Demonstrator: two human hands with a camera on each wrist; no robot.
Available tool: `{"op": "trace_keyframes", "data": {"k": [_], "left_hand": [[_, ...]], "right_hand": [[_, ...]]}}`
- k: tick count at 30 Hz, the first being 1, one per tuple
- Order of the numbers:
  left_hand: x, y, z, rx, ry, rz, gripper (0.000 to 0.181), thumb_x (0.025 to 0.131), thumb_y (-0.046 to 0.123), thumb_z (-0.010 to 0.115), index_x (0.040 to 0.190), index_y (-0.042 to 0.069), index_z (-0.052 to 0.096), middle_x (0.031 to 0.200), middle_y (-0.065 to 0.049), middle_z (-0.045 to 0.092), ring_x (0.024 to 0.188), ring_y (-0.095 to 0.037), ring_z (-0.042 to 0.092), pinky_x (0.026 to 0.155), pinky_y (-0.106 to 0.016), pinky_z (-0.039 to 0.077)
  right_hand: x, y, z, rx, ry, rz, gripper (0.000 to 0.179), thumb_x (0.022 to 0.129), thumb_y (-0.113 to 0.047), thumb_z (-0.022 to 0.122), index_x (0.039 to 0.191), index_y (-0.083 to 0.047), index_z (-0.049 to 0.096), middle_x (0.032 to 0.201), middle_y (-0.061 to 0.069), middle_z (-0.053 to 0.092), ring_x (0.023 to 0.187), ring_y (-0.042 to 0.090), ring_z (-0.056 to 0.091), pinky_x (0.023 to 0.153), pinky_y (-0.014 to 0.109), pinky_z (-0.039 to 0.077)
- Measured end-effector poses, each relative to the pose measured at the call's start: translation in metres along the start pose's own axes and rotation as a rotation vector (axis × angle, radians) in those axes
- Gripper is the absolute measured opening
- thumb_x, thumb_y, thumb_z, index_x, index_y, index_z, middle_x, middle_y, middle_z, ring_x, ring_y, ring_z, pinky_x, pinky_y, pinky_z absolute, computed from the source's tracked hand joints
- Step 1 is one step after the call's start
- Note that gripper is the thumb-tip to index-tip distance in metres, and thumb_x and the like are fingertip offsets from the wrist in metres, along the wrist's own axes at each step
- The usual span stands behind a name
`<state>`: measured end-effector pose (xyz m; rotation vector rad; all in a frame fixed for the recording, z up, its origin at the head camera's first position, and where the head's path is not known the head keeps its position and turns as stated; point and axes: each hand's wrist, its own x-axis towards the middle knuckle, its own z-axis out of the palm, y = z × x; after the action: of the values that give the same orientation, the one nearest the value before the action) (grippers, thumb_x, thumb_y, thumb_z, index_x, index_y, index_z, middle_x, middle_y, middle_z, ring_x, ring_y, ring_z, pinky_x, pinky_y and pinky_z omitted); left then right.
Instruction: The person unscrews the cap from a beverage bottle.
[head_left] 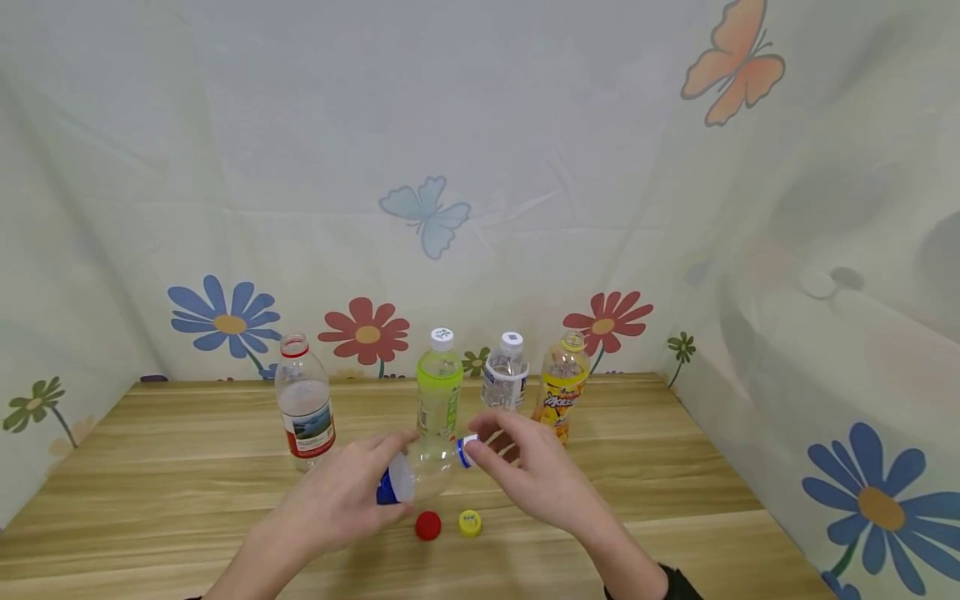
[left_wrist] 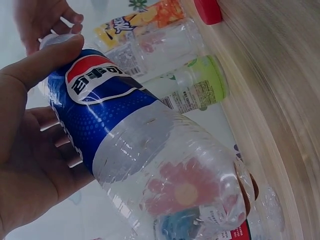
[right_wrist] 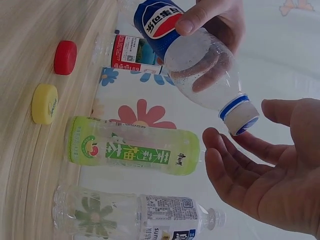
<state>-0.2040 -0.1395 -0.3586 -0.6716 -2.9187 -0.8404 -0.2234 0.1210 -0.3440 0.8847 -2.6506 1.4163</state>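
Observation:
My left hand grips a clear plastic cola bottle round its blue label. The bottle is tilted above the table, its neck pointing right and up. A white cap sits on the neck over a blue ring. My right hand is spread loosely about that cap, thumb on one side and fingers on the other, with a gap showing in the right wrist view. On the table below the bottle lie a red cap and a yellow cap.
Behind the hands stand an uncapped bottle with a red label, a green-labelled bottle and a small clear bottle, both white-capped, and an uncapped yellow-labelled bottle. A flower-printed cloth borders the wooden table.

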Motion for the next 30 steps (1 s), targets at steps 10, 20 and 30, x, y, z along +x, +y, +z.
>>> {"op": "trace_keyframes", "data": {"k": [10, 20, 30], "left_hand": [[-0.0002, -0.0001, -0.0002, 0.003, 0.003, 0.000, 0.073, 0.080, 0.030, 0.090, 0.143, 0.013, 0.057, 0.133, -0.009, 0.065, 0.107, -0.025, 0.067, 0.088, -0.051, 0.059], [0.0005, -0.0013, -0.0002, 0.006, -0.005, -0.009, 0.074, 0.080, 0.033, 0.090, 0.144, 0.015, 0.056, 0.132, -0.008, 0.065, 0.105, -0.024, 0.067, 0.088, -0.050, 0.059], [0.0007, -0.0017, -0.0005, 0.013, -0.007, -0.011, 0.074, 0.081, 0.033, 0.090, 0.144, 0.016, 0.056, 0.133, -0.008, 0.065, 0.105, -0.023, 0.066, 0.088, -0.051, 0.059]], "right_hand": [[0.0005, 0.0016, 0.0002, 0.008, -0.022, -0.022, 0.018, 0.102, -0.022, 0.067, 0.118, -0.015, 0.067, 0.101, -0.008, 0.068, 0.091, 0.014, 0.067, 0.078, 0.031, 0.060], [0.0000, -0.0009, 0.0001, 0.014, -0.030, -0.049, 0.019, 0.099, -0.011, 0.070, 0.117, -0.015, 0.066, 0.104, -0.007, 0.067, 0.093, 0.014, 0.066, 0.082, 0.033, 0.060], [-0.0007, -0.0011, 0.0000, 0.015, -0.024, -0.068, 0.023, 0.096, -0.006, 0.072, 0.117, -0.013, 0.065, 0.107, -0.006, 0.066, 0.095, 0.015, 0.067, 0.081, 0.035, 0.060]]}}
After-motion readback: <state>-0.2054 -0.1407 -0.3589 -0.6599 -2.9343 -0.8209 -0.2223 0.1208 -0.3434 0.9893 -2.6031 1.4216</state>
